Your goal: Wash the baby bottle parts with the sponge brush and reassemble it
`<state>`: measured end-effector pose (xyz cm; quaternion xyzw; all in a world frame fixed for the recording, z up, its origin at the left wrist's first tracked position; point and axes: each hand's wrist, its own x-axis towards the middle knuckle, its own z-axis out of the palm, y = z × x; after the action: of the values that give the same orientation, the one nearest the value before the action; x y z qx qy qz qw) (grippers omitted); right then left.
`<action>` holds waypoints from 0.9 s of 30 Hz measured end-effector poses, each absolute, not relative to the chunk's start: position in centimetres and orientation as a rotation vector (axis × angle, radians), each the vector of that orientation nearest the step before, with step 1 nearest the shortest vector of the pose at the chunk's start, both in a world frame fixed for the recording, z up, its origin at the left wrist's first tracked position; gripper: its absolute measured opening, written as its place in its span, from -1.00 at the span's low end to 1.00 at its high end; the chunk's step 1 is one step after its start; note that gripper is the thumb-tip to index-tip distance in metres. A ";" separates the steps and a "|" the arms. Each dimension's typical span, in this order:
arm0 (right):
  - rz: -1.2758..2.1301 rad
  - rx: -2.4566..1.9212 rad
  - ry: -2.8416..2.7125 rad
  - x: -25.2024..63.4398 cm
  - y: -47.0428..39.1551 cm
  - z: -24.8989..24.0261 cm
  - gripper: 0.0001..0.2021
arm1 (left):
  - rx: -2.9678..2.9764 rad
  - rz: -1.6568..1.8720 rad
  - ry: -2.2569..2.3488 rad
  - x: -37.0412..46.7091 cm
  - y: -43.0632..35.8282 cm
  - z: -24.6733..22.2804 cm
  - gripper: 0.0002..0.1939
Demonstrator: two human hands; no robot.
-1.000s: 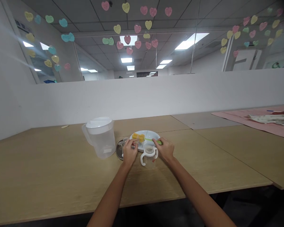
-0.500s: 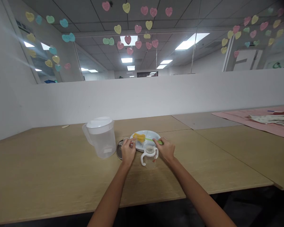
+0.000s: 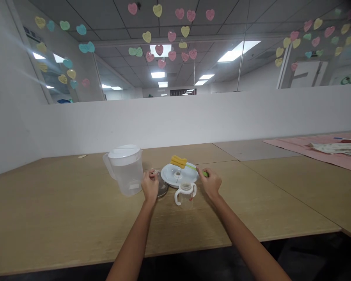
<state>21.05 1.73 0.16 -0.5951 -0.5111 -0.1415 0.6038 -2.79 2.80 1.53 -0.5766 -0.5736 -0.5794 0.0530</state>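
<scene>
My right hand [image 3: 211,182] is closed round the green handle of a bottle brush; its yellow sponge head [image 3: 178,161] is raised over a white plate [image 3: 167,180]. My left hand [image 3: 150,186] is closed, with a small pale piece partly showing at its fingertips, too small to name. It is at the left edge of a round, dark, see-through lid or dish [image 3: 163,189] on the table. In front of the plate stands a clear baby bottle [image 3: 186,197], upright and without a cap, with two white side handles.
A translucent plastic pitcher [image 3: 129,171] with a white lid stands left of my left hand. Cloths lie on a pink mat [image 3: 324,152] at the far right. A small flat piece [image 3: 82,156] lies by the wall. The table's front edge is near my forearms.
The brush has lifted off the plate, its sponge moving up and right with my right hand. My left hand has drawn back leftward, away from the sponge, uncovering more of the dark round piece.
</scene>
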 end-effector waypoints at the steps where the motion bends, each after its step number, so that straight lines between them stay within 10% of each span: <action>1: -0.330 -1.390 -1.199 21.0 1.8 0.1 -0.43 | -1.765 -1.731 -1.753 -2.8 2.8 1.5 -0.82; 27: -0.351 -1.481 -1.251 20.9 2.3 -0.4 -0.46 | -2.087 -0.801 -1.967 -3.4 3.4 0.6 -0.79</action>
<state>20.85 2.26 -0.36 -0.6265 -0.5290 -0.1483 0.5529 -3.38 3.38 0.62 -0.6986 -0.6583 -0.2681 0.0819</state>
